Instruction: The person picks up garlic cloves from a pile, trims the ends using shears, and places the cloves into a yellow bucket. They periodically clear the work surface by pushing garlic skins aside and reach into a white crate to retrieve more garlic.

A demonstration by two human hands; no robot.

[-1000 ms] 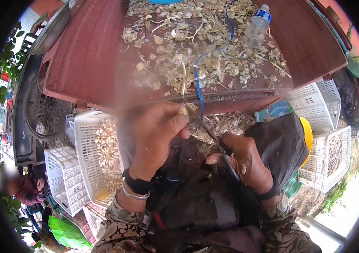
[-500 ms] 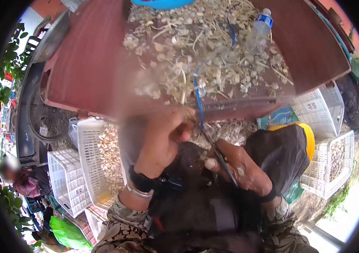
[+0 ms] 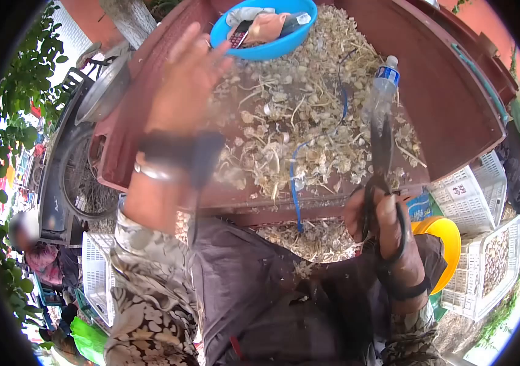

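At the upper left of the frame, my left hand (image 3: 194, 70) spreads its fingers beside the blue basin (image 3: 266, 52), while right of centre my right hand (image 3: 383, 222) grips the black scissors (image 3: 381, 155).

The left hand (image 3: 190, 85) is reaching over the red table (image 3: 418, 30), and it is blurring near the blue basin (image 3: 296, 41). The right hand (image 3: 388, 229) is gripping dark scissors (image 3: 382, 152), whose blades are pointing away from the body. Many garlic scraps (image 3: 308, 104) are covering the middle of the table. A plastic bottle (image 3: 383, 85) is lying among them, just beyond the blades. A blue strap (image 3: 294, 177) is hanging over the near edge.
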